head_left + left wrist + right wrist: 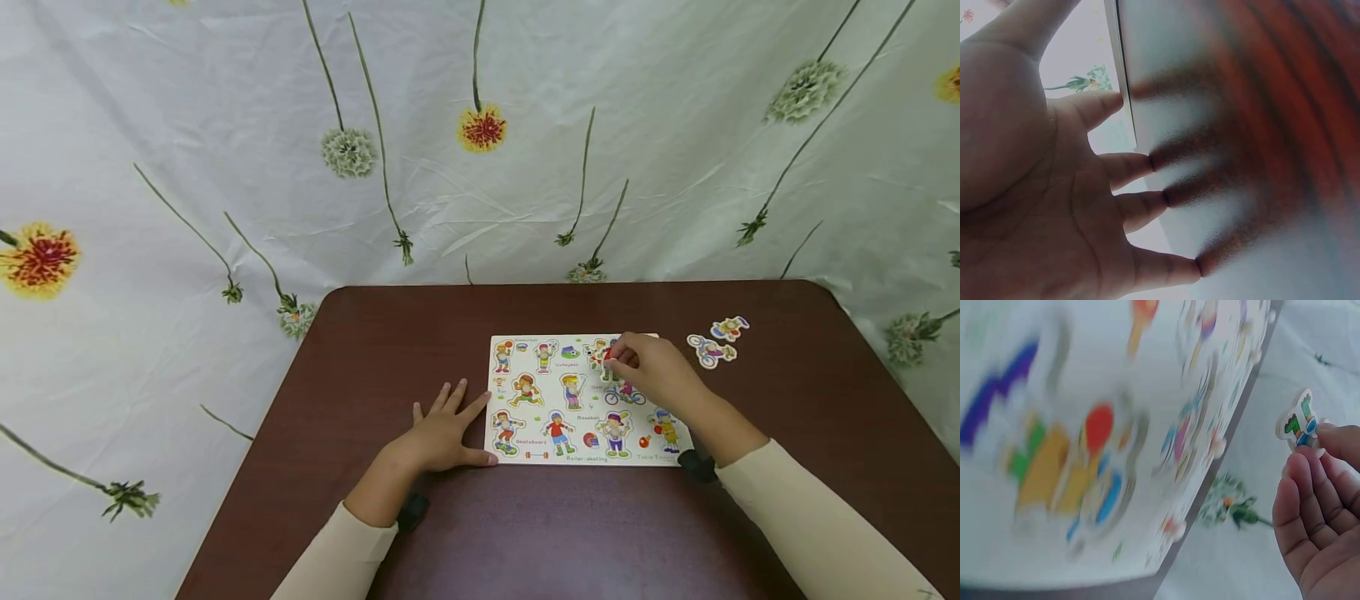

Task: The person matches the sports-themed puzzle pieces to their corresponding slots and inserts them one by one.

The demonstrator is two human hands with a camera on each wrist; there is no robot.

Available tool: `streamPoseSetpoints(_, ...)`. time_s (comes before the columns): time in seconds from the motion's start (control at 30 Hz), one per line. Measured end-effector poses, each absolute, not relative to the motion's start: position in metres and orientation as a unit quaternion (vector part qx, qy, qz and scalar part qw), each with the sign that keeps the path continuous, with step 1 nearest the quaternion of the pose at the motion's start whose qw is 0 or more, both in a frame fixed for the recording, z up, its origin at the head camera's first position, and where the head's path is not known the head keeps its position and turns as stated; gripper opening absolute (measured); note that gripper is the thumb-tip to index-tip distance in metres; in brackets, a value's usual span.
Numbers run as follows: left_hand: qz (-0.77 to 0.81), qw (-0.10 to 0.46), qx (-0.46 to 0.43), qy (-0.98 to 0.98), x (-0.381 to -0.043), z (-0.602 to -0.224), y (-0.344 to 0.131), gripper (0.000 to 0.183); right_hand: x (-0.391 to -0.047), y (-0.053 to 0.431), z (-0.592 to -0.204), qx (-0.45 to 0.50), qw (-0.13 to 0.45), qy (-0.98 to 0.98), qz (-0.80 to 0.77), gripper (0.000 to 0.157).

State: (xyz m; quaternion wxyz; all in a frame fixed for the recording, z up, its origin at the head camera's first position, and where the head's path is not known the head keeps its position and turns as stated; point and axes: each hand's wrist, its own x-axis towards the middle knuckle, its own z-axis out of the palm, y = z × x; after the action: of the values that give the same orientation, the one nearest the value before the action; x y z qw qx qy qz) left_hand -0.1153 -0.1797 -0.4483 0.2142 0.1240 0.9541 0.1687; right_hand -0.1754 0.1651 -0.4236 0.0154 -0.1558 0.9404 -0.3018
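Observation:
A white puzzle board (551, 417) with pictures of children at sports lies on the table. My left hand (438, 437) rests flat with spread fingers beside its left edge, the thumb and index fingertips at that edge. In the left wrist view, the fingertips (1179, 269) of that hand press on the glossy tabletop. Over the board's upper right part is my right hand (656, 371). Between thumb and fingers it pinches a small figure-shaped puzzle piece (1297, 425), with green and blue parts showing in the right wrist view. The hand partly covers the pictures below it.
Two loose puzzle pieces, one with a bicycle (711, 351) and one beside it (729, 328), lie on the dark brown table (390, 333) right of the board. Behind the table hangs a white flowered cloth (420, 208).

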Motion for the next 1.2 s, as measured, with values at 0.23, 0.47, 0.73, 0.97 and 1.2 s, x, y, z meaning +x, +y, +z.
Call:
streamPoseSetpoints(0.23, 0.169, 0.215, 0.127, 0.954, -0.116, -0.448, -0.18, 0.099, -0.16, 0.145, -0.428, -0.186, 0.027, 0.934, -0.305, 0.009)
streamPoseSetpoints(0.47, 0.168, 0.215, 0.127, 0.954, -0.116, -0.447, -0.18, 0.099, -0.148, 0.129, -0.433, -0.211, 0.046, 0.929, -0.3, 0.015)
streamPoseSetpoints(0.73, 0.167, 0.218, 0.124, 0.954, -0.116, -0.448, -0.179, 0.099, -0.136, 0.108, -0.438, -0.252, 0.074, 0.919, -0.294, 0.018)
streamPoseSetpoints(0.97, 0.17, 0.217, 0.125, 0.953, -0.116, -0.448, -0.179, 0.098, -0.132, 0.097, -0.447, -0.291, 0.076, 0.916, -0.265, 0.022)
streamPoseSetpoints(1.2, 0.169, 0.213, 0.126, 0.954, -0.116, -0.447, -0.179, 0.099, -0.134, 0.093, -0.451, -0.303, 0.089, 0.917, -0.244, 0.019)
